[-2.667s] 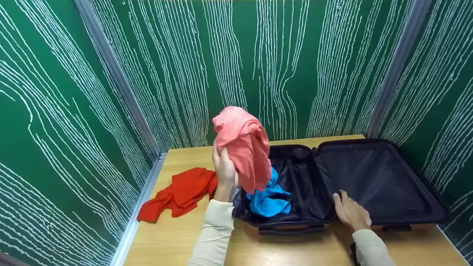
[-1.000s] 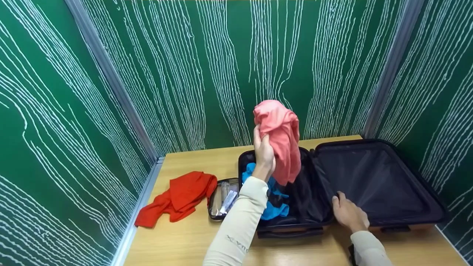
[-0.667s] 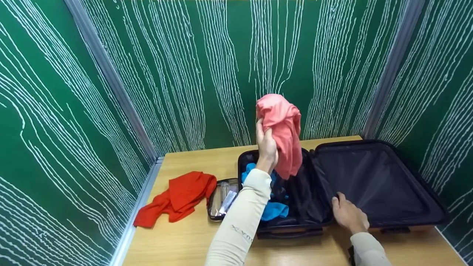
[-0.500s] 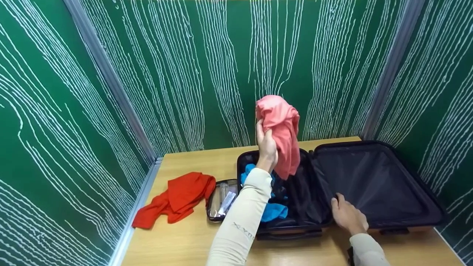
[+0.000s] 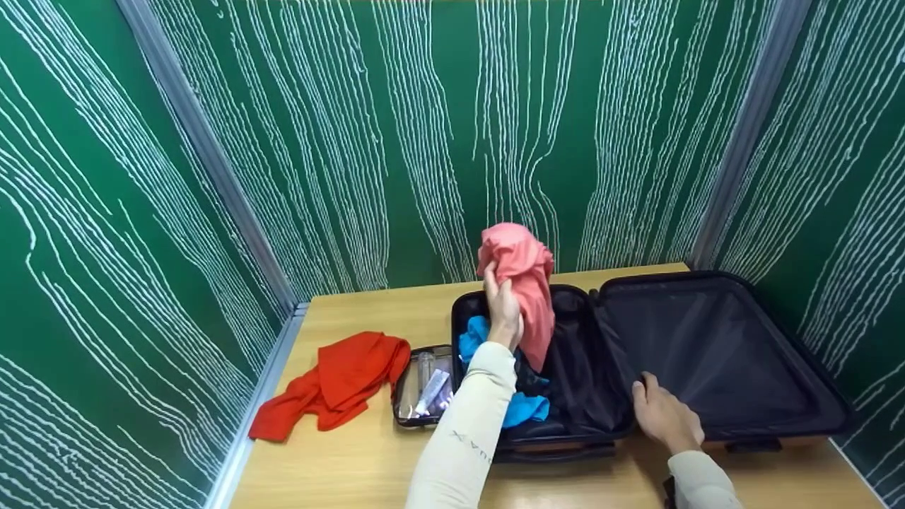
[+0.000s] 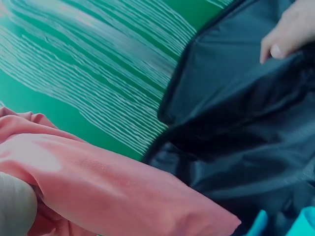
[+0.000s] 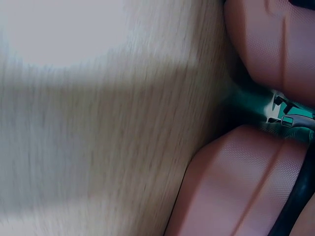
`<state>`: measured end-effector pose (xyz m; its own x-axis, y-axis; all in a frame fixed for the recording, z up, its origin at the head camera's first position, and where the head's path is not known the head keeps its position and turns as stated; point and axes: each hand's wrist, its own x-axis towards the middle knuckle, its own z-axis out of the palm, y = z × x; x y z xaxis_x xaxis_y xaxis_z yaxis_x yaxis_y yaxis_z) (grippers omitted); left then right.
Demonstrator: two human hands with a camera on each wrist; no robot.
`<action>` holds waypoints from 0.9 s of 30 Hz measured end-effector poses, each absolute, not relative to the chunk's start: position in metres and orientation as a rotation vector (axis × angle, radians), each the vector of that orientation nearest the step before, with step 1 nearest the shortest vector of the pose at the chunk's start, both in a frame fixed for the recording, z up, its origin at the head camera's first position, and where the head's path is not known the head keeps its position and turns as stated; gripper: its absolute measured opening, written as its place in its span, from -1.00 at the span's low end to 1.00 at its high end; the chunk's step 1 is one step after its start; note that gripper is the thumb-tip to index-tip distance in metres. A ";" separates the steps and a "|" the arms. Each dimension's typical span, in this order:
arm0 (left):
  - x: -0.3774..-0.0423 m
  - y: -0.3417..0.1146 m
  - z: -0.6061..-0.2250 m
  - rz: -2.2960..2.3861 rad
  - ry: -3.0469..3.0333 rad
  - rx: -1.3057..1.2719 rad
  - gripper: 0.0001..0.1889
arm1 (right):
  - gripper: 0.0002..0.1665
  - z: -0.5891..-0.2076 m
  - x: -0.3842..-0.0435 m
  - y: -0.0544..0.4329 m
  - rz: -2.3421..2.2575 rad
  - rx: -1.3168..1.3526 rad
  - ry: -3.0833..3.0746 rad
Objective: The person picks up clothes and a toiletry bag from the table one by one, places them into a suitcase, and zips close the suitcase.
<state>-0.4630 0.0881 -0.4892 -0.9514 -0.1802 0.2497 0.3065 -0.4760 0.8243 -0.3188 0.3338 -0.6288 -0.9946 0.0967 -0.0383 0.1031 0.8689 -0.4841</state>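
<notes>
My left hand (image 5: 503, 312) holds a bunched pink cloth garment (image 5: 527, 283) up over the left half of an open black-lined suitcase (image 5: 587, 346). The garment's lower end hangs down into that half; the left wrist view shows its hanging part (image 6: 123, 182) close up. Beneath it lies a crumpled blue cloth (image 5: 527, 408), partly hidden by my left arm. My right hand (image 5: 668, 416) grips the front rim of the suitcase near where its two halves meet. The right wrist view shows the suitcase's orange-brown ribbed shell (image 7: 246, 177) and the gap between the halves.
A crumpled red cloth (image 5: 339, 382) lies at the left of the wooden table (image 5: 339, 466). Between it and the suitcase is a clear-topped black-edged pouch (image 5: 417, 413) with a small bottle and a tube. Green walls with white lines (image 5: 424, 141) stand around the table.
My left hand carried the pink garment right from beside the suitcase to over its left half, raised it a little, then lowered it. The pouch came into view. My right hand stays at the rim.
</notes>
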 end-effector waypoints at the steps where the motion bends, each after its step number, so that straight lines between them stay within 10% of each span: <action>1: -0.464 0.086 -0.493 -2.467 -1.426 -0.165 -0.48 | -0.14 -0.629 -0.319 0.333 -0.787 0.160 3.026; 27: -0.444 0.067 -0.585 -1.654 -2.325 -0.083 -0.58 | -0.14 -0.629 -0.320 0.331 -0.789 0.184 3.026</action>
<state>-0.4439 0.0668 -0.5850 -0.9575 -0.1174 0.2633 0.2102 0.3406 0.9164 -0.3201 0.3315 -0.6288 -0.9931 0.1109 -0.0383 0.1155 0.8663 -0.4860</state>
